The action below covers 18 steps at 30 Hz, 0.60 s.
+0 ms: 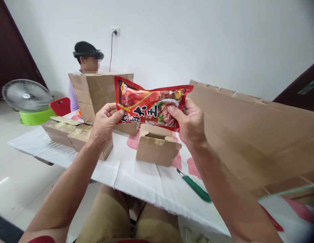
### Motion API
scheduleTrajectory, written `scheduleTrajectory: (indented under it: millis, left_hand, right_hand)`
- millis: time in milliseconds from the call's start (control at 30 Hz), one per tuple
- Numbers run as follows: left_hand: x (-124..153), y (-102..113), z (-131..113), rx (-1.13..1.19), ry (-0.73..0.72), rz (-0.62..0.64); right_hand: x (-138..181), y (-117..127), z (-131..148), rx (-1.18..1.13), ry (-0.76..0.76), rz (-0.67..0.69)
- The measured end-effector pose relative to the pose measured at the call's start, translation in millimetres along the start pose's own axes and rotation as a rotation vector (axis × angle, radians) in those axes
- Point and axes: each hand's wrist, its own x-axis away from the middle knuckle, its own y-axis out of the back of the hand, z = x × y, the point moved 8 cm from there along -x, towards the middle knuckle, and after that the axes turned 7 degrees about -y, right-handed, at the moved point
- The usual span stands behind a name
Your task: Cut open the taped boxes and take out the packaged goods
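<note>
A red printed food pouch (150, 103) is held up in the air above the table by both my hands. My left hand (104, 123) pinches its left edge, thumb on the front. My right hand (190, 121) grips its right edge. Directly below the pouch sits a small open cardboard box (157, 145) on the white table cover (136, 175).
Two more small boxes (71, 133) lie at the left. A big carton (101, 91) stands at the back, with a person seated behind it. A large cardboard sheet (253, 135) leans at the right. A green-handled knife (194, 185) lies near the front edge. A fan (26, 96) is on the floor.
</note>
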Motion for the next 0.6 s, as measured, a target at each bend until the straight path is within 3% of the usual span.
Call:
scheduleTrajectory:
  millis: [133, 267, 400, 600]
  left_hand:
    - [31, 58, 33, -0.18, -0.004, -0.254]
    - [94, 74, 104, -0.236, 0.216, -0.251]
    - [139, 77, 155, -0.292, 0.335, -0.212]
    - [143, 93, 194, -0.397, 0.406, -0.154]
  right_hand:
    - [0, -30, -20, 0.172, 0.085, -0.084]
    - [-5, -94, -65, 0.466, 0.154, -0.041]
    - [-13, -148, -145, 0.706, -0.048, -0.006]
    - [-10, -167, -250, 0.695, -0.306, -0.118]
